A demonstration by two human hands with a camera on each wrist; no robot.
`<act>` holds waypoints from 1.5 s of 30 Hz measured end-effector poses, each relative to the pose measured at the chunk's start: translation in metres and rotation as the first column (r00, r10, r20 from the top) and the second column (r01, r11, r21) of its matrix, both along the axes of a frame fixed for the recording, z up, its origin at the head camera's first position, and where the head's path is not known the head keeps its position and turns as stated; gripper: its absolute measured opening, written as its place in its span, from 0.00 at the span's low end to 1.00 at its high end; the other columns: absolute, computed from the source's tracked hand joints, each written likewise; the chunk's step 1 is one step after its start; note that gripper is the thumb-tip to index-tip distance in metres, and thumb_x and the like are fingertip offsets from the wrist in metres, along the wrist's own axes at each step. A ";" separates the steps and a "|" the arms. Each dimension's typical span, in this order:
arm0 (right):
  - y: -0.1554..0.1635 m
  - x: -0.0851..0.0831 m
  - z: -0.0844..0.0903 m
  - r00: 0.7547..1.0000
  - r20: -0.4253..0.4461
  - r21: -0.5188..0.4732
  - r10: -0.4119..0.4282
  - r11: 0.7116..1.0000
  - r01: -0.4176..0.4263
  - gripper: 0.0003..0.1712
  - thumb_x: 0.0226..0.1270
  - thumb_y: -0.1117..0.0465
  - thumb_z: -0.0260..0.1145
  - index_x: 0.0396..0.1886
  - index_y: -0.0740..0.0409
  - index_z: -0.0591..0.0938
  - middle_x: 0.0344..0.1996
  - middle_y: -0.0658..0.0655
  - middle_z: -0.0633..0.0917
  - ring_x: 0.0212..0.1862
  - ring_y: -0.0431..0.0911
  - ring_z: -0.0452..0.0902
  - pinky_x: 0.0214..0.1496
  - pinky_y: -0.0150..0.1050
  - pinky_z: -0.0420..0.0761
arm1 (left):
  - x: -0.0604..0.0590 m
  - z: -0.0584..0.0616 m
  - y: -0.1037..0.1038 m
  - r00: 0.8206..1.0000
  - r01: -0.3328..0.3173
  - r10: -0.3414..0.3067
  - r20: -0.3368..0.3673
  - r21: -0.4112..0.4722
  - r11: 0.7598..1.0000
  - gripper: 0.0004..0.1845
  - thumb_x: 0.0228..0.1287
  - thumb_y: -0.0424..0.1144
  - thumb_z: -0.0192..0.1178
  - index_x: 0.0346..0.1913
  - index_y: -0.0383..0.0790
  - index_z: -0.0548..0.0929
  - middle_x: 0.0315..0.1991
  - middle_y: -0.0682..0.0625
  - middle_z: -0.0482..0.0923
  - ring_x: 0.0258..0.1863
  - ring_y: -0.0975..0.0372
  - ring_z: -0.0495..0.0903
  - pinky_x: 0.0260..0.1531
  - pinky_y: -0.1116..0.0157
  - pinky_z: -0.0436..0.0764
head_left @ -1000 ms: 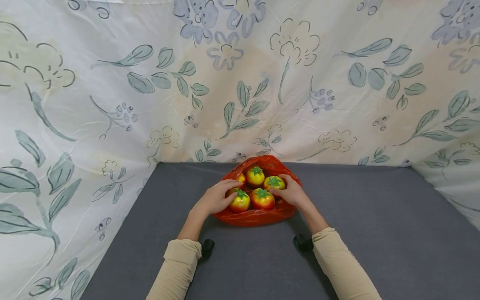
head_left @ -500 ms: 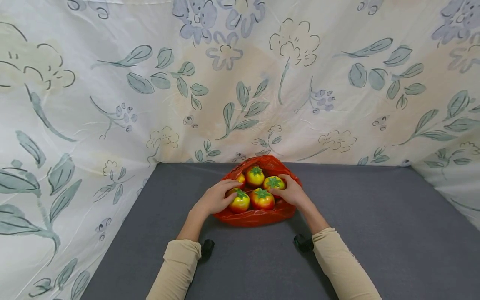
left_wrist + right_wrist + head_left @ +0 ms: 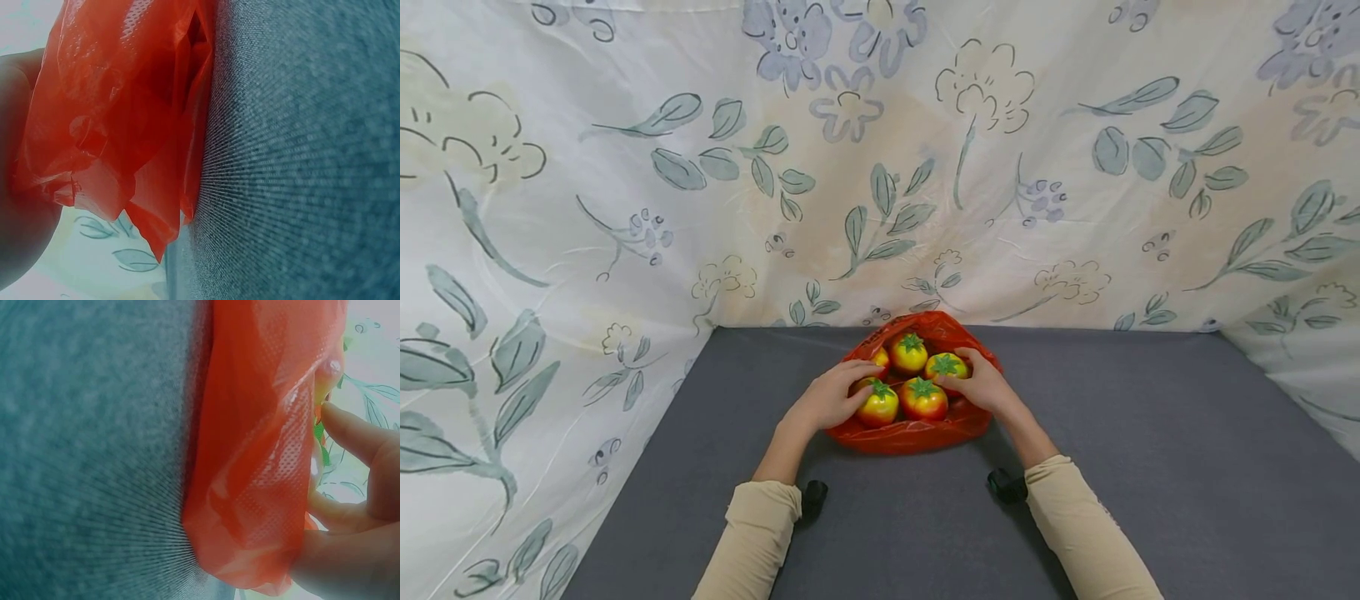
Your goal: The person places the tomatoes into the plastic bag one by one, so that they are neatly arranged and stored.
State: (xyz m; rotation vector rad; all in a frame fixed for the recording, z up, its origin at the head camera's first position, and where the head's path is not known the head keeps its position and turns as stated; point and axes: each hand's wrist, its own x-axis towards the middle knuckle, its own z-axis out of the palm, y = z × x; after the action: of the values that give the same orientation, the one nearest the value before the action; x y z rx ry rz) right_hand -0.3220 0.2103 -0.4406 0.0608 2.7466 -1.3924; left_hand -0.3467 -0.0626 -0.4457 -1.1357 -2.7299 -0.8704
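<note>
Red plastic bag (image 3: 913,433) holds the tomatoes (image 3: 923,398) bunched; left hand (image 3: 831,397) at 9 o'clock and right hand (image 3: 981,385) at 3 o'clock curl over its rim, apparently spreading the mouth.

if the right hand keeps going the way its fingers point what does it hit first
Probably the yellow-red toy tomato with a green top: the right hand already rests its fingertips at that fruit, inside the red plastic bag. Depth is hard to judge from the head view.
</note>
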 end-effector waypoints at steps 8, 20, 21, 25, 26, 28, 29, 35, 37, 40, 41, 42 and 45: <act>-0.002 -0.001 0.000 1.000 -0.005 -0.036 0.012 0.999 -0.013 0.43 0.62 0.52 0.68 0.70 0.64 0.59 0.61 0.68 0.69 0.58 0.59 0.67 0.62 0.55 0.66 | 0.000 0.000 -0.002 1.000 -0.013 0.014 0.017 -0.012 1.000 0.21 0.66 0.37 0.59 0.62 0.41 0.76 0.63 0.46 0.70 0.64 0.53 0.66 0.62 0.51 0.64; -0.002 0.002 0.007 1.000 -0.005 -0.007 0.019 1.000 -0.019 0.41 0.64 0.52 0.66 0.70 0.64 0.59 0.65 0.68 0.65 0.63 0.61 0.62 0.64 0.58 0.60 | 0.001 0.002 -0.002 1.000 -0.012 0.012 0.004 -0.008 1.000 0.22 0.67 0.38 0.58 0.63 0.41 0.76 0.63 0.46 0.70 0.64 0.53 0.66 0.62 0.51 0.65; -0.001 0.002 0.008 1.000 -0.004 -0.003 0.017 1.000 -0.017 0.41 0.64 0.52 0.66 0.70 0.64 0.59 0.65 0.69 0.64 0.63 0.61 0.62 0.64 0.59 0.60 | 0.000 0.003 -0.001 1.000 -0.012 0.012 0.003 -0.007 1.000 0.22 0.67 0.38 0.58 0.63 0.41 0.76 0.64 0.46 0.70 0.64 0.53 0.65 0.62 0.51 0.65; 0.006 0.004 0.005 1.000 -0.018 0.016 0.021 1.000 -0.021 0.41 0.65 0.51 0.65 0.70 0.64 0.59 0.65 0.69 0.64 0.64 0.62 0.61 0.64 0.60 0.60 | 0.000 0.004 0.004 1.000 -0.002 0.002 0.001 0.005 1.000 0.22 0.68 0.39 0.58 0.64 0.42 0.75 0.65 0.46 0.68 0.65 0.53 0.64 0.61 0.50 0.65; 0.007 0.005 0.004 0.999 -0.026 0.022 0.025 0.999 -0.024 0.41 0.65 0.51 0.65 0.70 0.64 0.60 0.65 0.70 0.65 0.63 0.62 0.61 0.64 0.60 0.61 | 0.000 0.004 0.005 1.000 0.000 0.000 0.001 0.010 1.000 0.22 0.68 0.39 0.58 0.64 0.42 0.75 0.66 0.47 0.67 0.65 0.53 0.64 0.61 0.50 0.66; 0.011 0.006 0.001 0.998 -0.050 0.029 0.039 0.999 -0.038 0.41 0.65 0.51 0.65 0.70 0.64 0.60 0.64 0.70 0.65 0.62 0.62 0.62 0.63 0.60 0.62 | -0.001 0.004 0.006 1.000 0.008 -0.008 -0.006 0.024 1.000 0.22 0.68 0.39 0.58 0.64 0.42 0.75 0.66 0.47 0.66 0.66 0.52 0.64 0.60 0.49 0.66; 0.012 0.007 0.000 0.997 -0.067 0.037 0.045 0.998 -0.042 0.41 0.65 0.51 0.65 0.70 0.64 0.61 0.64 0.70 0.66 0.62 0.62 0.63 0.62 0.60 0.63 | -0.002 0.004 0.006 1.000 0.011 -0.010 -0.010 0.034 0.999 0.22 0.68 0.38 0.58 0.64 0.42 0.75 0.67 0.47 0.66 0.66 0.52 0.64 0.60 0.49 0.67; 0.020 0.008 -0.004 0.978 -0.188 0.099 0.093 0.992 -0.075 0.36 0.67 0.53 0.64 0.68 0.66 0.64 0.62 0.70 0.68 0.61 0.63 0.65 0.61 0.58 0.66 | -0.006 -0.002 0.006 0.997 -0.034 0.043 -0.064 0.131 0.991 0.23 0.67 0.37 0.59 0.64 0.42 0.74 0.67 0.47 0.64 0.65 0.53 0.65 0.58 0.47 0.69; 0.023 0.007 -0.004 0.964 -0.241 0.135 0.115 0.987 -0.084 0.34 0.67 0.54 0.64 0.66 0.67 0.66 0.60 0.70 0.70 0.60 0.63 0.65 0.60 0.58 0.66 | -0.008 -0.004 0.004 0.992 -0.081 0.098 -0.084 0.178 0.981 0.22 0.67 0.38 0.58 0.64 0.42 0.74 0.67 0.47 0.65 0.64 0.52 0.66 0.57 0.46 0.69; 0.029 0.004 -0.003 0.936 -0.322 0.191 0.145 0.978 -0.085 0.30 0.67 0.55 0.64 0.63 0.67 0.69 0.58 0.69 0.72 0.59 0.61 0.66 0.60 0.58 0.66 | -0.014 -0.007 0.000 0.974 -0.166 0.200 -0.110 0.260 0.951 0.21 0.69 0.38 0.56 0.63 0.42 0.75 0.66 0.45 0.66 0.63 0.50 0.67 0.57 0.44 0.68; 0.031 0.003 -0.003 0.927 -0.342 0.198 0.152 0.976 -0.087 0.29 0.67 0.56 0.64 0.63 0.67 0.70 0.57 0.68 0.72 0.59 0.61 0.67 0.60 0.58 0.66 | -0.016 -0.008 -0.002 0.965 -0.193 0.233 -0.116 0.286 0.939 0.21 0.69 0.39 0.56 0.63 0.42 0.75 0.65 0.44 0.67 0.63 0.50 0.66 0.58 0.44 0.67; 0.033 0.002 -0.002 0.920 -0.359 0.206 0.159 0.975 -0.088 0.29 0.67 0.56 0.64 0.62 0.67 0.71 0.57 0.68 0.73 0.58 0.61 0.67 0.60 0.58 0.66 | -0.019 -0.009 -0.004 0.956 -0.215 0.264 -0.125 0.307 0.927 0.21 0.69 0.38 0.56 0.63 0.41 0.75 0.65 0.43 0.68 0.63 0.49 0.66 0.59 0.44 0.65; 0.041 -0.002 -0.004 0.910 -0.376 0.230 0.177 0.969 -0.094 0.26 0.68 0.56 0.62 0.61 0.65 0.72 0.56 0.67 0.73 0.58 0.60 0.67 0.60 0.59 0.66 | -0.030 -0.016 -0.012 0.930 -0.277 0.340 -0.140 0.342 0.898 0.20 0.69 0.38 0.55 0.63 0.39 0.75 0.63 0.41 0.69 0.64 0.48 0.65 0.63 0.42 0.55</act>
State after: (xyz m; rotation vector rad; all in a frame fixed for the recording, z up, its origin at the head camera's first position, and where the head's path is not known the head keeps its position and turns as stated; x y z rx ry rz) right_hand -0.3243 0.2518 -0.4443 -0.4447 3.1351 -1.1857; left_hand -0.3770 -0.0742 -0.4616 -0.6608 -2.4024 -1.0355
